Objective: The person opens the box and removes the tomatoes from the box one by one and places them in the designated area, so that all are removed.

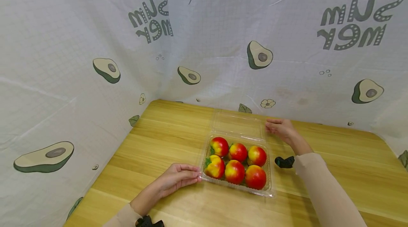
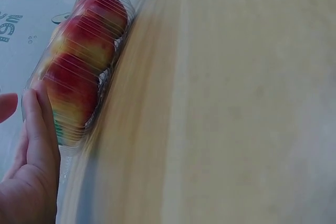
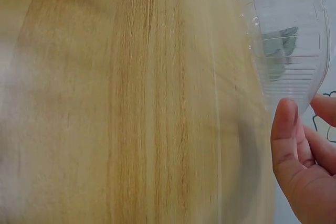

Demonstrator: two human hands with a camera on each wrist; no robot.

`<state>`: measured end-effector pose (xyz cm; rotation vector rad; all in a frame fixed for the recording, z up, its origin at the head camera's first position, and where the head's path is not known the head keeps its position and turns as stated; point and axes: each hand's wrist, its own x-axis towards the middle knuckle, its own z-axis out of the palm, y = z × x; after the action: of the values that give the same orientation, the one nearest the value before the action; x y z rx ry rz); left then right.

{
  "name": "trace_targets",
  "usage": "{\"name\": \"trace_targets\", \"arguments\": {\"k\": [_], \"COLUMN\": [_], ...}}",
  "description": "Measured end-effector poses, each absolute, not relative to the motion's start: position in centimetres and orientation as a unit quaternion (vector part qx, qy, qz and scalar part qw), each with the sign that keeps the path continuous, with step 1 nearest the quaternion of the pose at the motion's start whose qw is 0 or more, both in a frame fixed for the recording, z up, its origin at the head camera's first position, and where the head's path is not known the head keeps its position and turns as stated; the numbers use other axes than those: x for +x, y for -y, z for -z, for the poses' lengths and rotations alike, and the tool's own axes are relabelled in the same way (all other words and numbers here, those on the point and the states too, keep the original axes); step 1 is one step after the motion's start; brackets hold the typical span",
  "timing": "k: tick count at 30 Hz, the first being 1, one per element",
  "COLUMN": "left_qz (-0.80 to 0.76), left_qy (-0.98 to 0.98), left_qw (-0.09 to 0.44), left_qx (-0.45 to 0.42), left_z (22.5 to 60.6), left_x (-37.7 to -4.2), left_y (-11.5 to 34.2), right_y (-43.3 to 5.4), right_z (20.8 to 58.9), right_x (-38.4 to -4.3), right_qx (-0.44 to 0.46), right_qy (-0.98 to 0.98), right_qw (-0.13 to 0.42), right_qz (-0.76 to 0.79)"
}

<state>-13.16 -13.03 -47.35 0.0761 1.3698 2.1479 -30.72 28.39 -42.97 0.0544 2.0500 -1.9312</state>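
A clear plastic clamshell box [image 1: 237,185] lies on the table with its hinged lid [image 1: 237,125] folded back toward the wall. Several round red-and-yellow fruits [image 1: 235,172] fill it in two rows; green leaves show on those at the left. My left hand [image 1: 173,180] pinches the box's front left corner, fingers along its side [image 2: 39,124] in the left wrist view. At the lid's right edge is my right hand [image 1: 282,130]. Its thumb and fingers [image 3: 286,121] pinch the lid's corner in the right wrist view.
The wooden table [image 1: 153,138] meets a white cloth [image 1: 220,43] printed with avocados, hanging behind and at the left. Black wrist devices sit beside the right sleeve [image 1: 284,162] and the left sleeve [image 1: 122,218].
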Motion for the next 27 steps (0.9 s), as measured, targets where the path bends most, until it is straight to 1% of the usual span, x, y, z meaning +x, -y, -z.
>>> {"name": "trace_targets", "arguments": {"k": [7,13,22,27], "left_qz": [-0.794,-0.772,-0.75,-0.753], "left_qy": [-0.538,-0.58,-0.621,-0.622], "left_qw": [0.281,0.258,0.224,0.208], "left_qx": [0.027,0.019,0.032,0.055], "left_z": [47.1,46.7,46.3,46.1], "left_x": [-13.5,-13.8,-14.7,-15.1], "left_y": [13.2,13.4,13.8,13.8], "right_y": [-29.0,-29.7,-30.6,-30.9], "right_z": [43.1,43.1,43.0,42.5], "right_x": [-30.6,-30.2,-29.4,-28.7], "right_qx": [0.027,0.02,0.027,0.017], "right_qy": [-0.717,-0.716,-0.715,-0.718], "right_qw": [0.153,0.138,0.1,0.077], "right_qz": [0.68,0.684,0.691,0.692]}}
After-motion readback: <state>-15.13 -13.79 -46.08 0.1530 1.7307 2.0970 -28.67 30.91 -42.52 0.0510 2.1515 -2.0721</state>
